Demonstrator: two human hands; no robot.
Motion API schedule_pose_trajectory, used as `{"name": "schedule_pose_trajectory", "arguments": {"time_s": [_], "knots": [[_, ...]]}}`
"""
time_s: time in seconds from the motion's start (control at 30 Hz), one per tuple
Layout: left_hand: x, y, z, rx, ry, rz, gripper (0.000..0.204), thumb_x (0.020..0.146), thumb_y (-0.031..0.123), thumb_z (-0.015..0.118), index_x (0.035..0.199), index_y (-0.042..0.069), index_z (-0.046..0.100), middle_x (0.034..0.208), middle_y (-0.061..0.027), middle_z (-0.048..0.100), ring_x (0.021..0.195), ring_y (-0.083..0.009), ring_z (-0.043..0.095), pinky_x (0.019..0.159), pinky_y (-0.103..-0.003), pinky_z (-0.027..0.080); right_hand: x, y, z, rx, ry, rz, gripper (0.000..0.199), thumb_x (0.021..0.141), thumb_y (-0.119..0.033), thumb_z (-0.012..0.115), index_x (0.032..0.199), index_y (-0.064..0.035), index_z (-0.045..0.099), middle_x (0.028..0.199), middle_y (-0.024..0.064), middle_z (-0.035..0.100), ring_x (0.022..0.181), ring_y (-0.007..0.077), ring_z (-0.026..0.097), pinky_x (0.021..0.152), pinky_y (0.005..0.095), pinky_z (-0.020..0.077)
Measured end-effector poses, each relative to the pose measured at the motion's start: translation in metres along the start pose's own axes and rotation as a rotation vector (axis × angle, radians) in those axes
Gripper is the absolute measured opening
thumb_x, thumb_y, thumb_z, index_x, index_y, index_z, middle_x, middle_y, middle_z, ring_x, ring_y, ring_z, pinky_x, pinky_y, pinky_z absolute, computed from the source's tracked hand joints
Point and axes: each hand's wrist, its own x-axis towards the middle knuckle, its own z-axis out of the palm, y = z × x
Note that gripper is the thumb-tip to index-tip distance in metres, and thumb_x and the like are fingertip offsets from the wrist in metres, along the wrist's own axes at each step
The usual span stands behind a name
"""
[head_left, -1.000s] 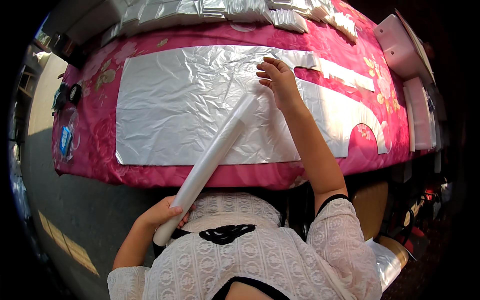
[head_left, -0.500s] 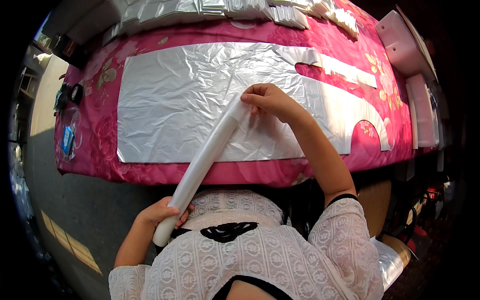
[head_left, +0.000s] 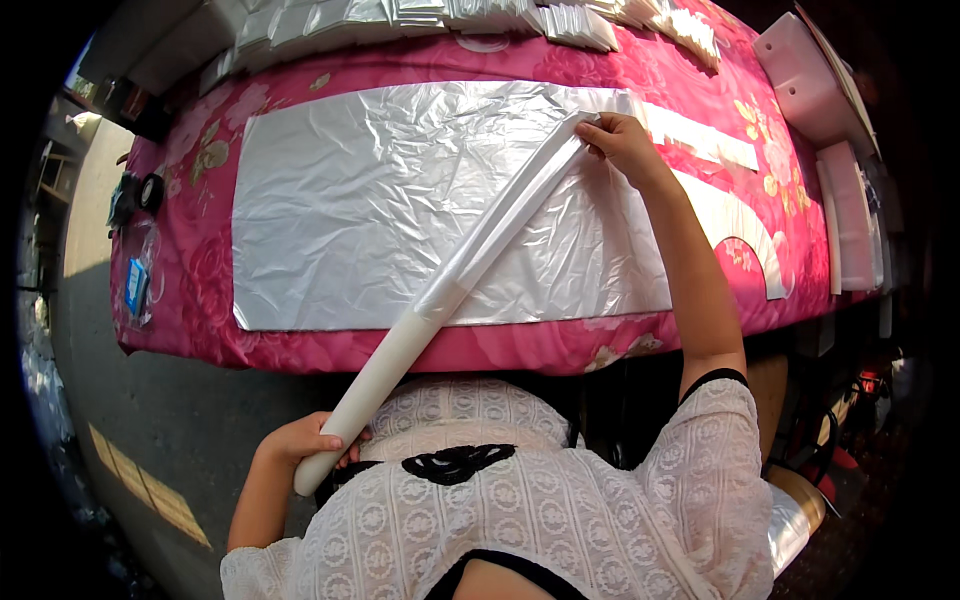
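Note:
My left hand (head_left: 305, 440) is wrapped around the near end of a long whitish roll (head_left: 372, 390), close to my waist. The roll slants up to the right over the table edge. From its far part a strip of thin translucent film (head_left: 515, 215) stretches on, gathered into long folds. My right hand (head_left: 622, 145) pinches the end of that film with thumb and fingers. Beneath lies a flat, wrinkled silvery-white plastic sheet (head_left: 330, 200), shaped like an apron, with curved cut-outs at its right end. Part of it is hidden by the film and my right forearm.
A pink flowered cloth (head_left: 190, 310) covers the table. Folded white packets (head_left: 580, 28) line the far edge. White foam boxes (head_left: 810, 85) stand at the right. A tape roll (head_left: 151, 191) and a small blue packet (head_left: 136, 284) lie at the left edge.
My right hand has moved up and to the right, drawing the film out from the roll into a long strip. My left hand has shifted slightly down and left, still holding the roll.

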Motion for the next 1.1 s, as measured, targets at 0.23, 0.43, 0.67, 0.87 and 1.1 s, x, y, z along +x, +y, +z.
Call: {"name": "schedule_pose_trajectory", "arguments": {"time_s": [0.23, 0.43, 0.67, 0.87, 1.1], "knots": [[-0.035, 0.024, -0.018, 0.487, 0.005, -0.073, 0.042, 0.073, 0.018, 0.075, 0.107, 0.0, 0.057, 0.091, -0.0064, 0.064, 0.089, -0.0149, 0.06, 0.08, -0.029, 0.046, 0.013, 0.009, -0.026, -0.002, 0.08, 0.001, 0.019, 0.083, -0.019, 0.065, 0.084, 0.0001, 0.065, 0.068, -0.0005, 0.059, 0.059, 0.0058, 0.051, 0.056, 0.0206, 0.0429], [0.022, 0.152, 0.062, 1.536, 0.433, 0.388, 0.05, 0.061, 0.019, 0.077, 0.105, 0.003, 0.06, 0.091, -0.0093, 0.064, 0.085, -0.0261, 0.06, 0.078, -0.036, 0.047, 0.021, -0.037, 0.036, -0.136, -0.194, -0.108, 0.02, 0.084, -0.025, 0.064, 0.082, -0.0046, 0.065, 0.066, -0.0036, 0.056, 0.058, 0.0038, 0.049, 0.053, 0.0201, 0.0406], [0.093, 0.139, 0.071, 1.825, 0.379, 1.214, 0.059, 0.071, 0.033, 0.068, 0.116, -0.001, 0.051, 0.125, -0.0165, 0.047, 0.118, -0.033, 0.044, 0.099, -0.043, 0.035, 0.047, -0.053, 0.057, -0.264, -0.357, -0.096, 0.021, 0.083, -0.024, 0.064, 0.083, -0.0027, 0.066, 0.065, -0.0023, 0.057, 0.059, 0.0055, 0.05, 0.055, 0.0215, 0.0422], [0.118, 0.096, 0.081, 2.052, 0.284, 0.888, 0.085, 0.077, 0.058, 0.048, 0.131, -0.006, 0.035, 0.143, -0.0187, 0.028, 0.135, -0.0292, 0.022, 0.11, -0.042, 0.016, 0.063, -0.051, 0.051, -0.341, -0.443, -0.01, 0.024, 0.083, -0.025, 0.064, 0.085, -0.0014, 0.065, 0.065, -0.0007, 0.057, 0.06, 0.0065, 0.05, 0.056, 0.023, 0.0432], [0.119, 0.093, 0.086, 2.069, 0.335, 0.88, 0.086, 0.08, 0.064, 0.04, 0.131, -0.006, 0.037, 0.141, -0.0213, 0.03, 0.134, -0.032, 0.024, 0.11, -0.044, 0.012, 0.029, -0.066, 0.055, -0.323, -0.012, -0.115, 0.039, 0.085, -0.027, 0.062, 0.114, -0.0006, 0.056, 0.085, 0.0066, 0.062, 0.075, 0.0138, 0.059, 0.064, 0.0268, 0.0471]]}}
